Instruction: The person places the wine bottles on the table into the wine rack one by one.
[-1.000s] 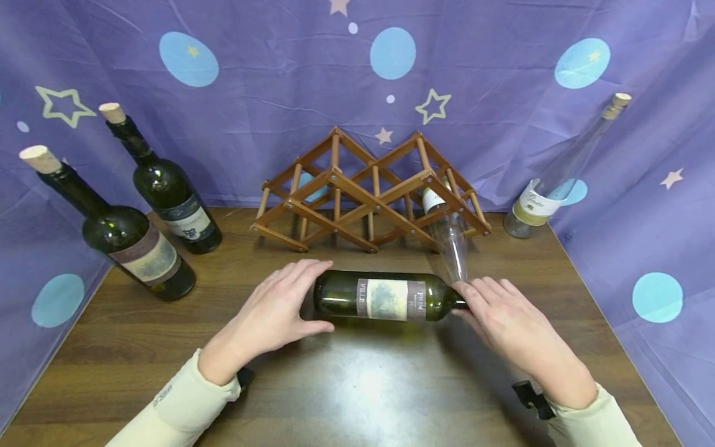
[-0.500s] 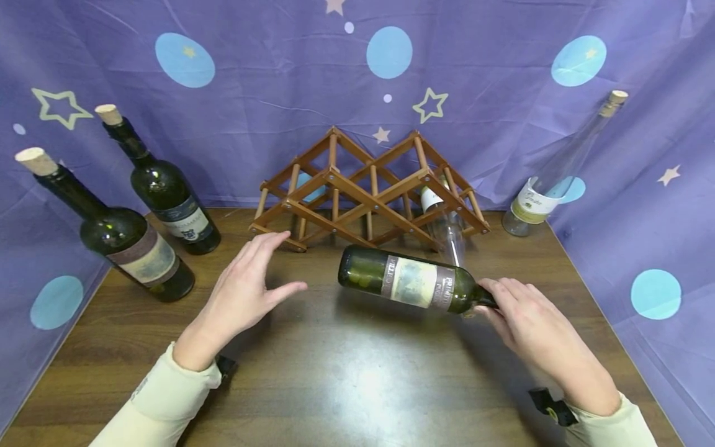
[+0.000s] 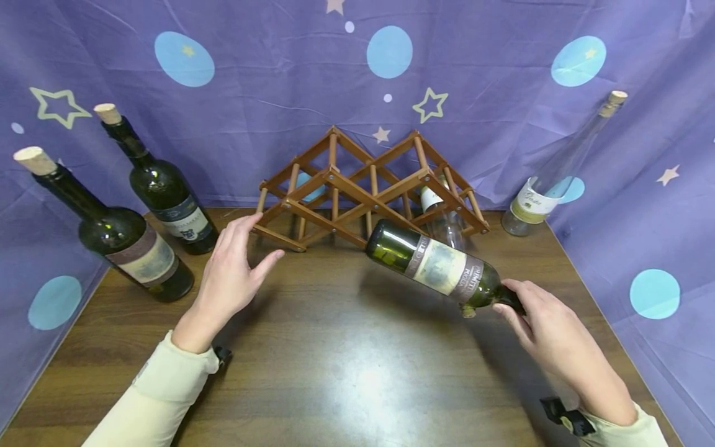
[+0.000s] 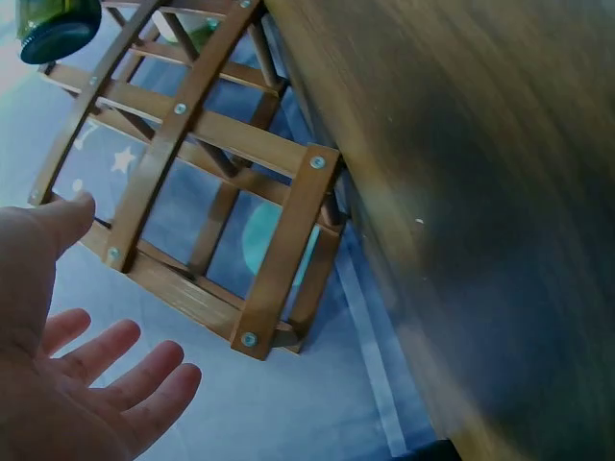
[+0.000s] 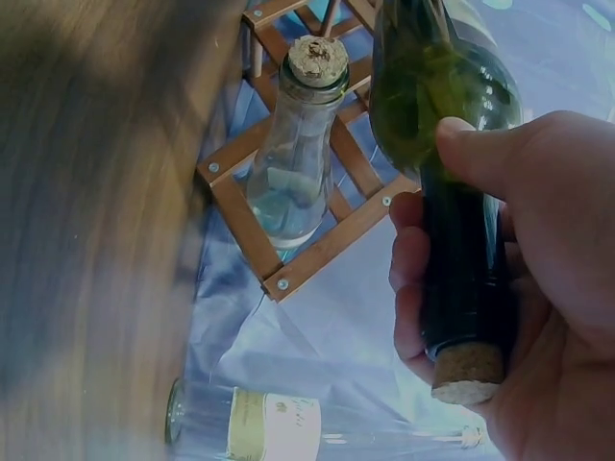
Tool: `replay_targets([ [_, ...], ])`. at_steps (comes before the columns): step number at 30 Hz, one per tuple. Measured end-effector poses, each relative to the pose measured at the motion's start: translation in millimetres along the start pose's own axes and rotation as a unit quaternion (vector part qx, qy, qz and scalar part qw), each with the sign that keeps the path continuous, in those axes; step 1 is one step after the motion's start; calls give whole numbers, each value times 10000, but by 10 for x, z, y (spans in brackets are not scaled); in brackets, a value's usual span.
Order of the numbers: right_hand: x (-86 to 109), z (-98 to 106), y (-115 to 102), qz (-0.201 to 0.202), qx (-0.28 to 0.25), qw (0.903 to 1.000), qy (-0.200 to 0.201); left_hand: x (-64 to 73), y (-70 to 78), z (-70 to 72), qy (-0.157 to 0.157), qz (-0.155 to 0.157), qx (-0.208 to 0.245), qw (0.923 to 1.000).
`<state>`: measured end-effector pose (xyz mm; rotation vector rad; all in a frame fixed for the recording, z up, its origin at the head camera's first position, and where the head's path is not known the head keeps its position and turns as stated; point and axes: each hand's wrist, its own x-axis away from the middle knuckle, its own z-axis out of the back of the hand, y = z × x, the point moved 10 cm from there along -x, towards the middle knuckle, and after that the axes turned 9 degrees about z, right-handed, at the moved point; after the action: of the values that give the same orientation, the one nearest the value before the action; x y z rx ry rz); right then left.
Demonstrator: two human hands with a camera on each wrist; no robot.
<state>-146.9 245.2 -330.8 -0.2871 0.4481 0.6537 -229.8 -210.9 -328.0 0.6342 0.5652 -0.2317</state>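
Note:
My right hand [image 3: 558, 329] grips a dark green wine bottle [image 3: 441, 267] by its neck, the base angled up and left toward the wooden wine rack [image 3: 374, 198]. In the right wrist view the thumb lies along the bottle's shoulder [image 5: 442, 106], with fingers curled round the neck and a cork in its mouth. My left hand [image 3: 226, 273] is held apart with fingers spread, near the rack's left end, holding nothing. A clear bottle [image 5: 293, 154] with a cork lies in the rack's right lower slot; the green bottle partly hides it in the head view.
Two corked dark green bottles stand at the left: one nearer [image 3: 148, 254], one behind [image 3: 184, 214]. A corked clear bottle [image 3: 536, 198] stands at the back right. A purple curtain [image 3: 268, 68] with stars borders the wooden table [image 3: 335, 372].
My right hand has drawn the green bottle rightward and tilted its base up toward the rack. The left hand has left the bottle's base and moved left and back.

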Motion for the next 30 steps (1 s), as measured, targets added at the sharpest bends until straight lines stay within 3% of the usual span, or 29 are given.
replay_targets([
  [6,64,10,87,-473,-185,9987,-9,-77,-93,-44,55,28,52,10000],
  [30,154,-58,310,-1590,-578,9856,-68,-324,-266,-262,318,287,163,9989],
])
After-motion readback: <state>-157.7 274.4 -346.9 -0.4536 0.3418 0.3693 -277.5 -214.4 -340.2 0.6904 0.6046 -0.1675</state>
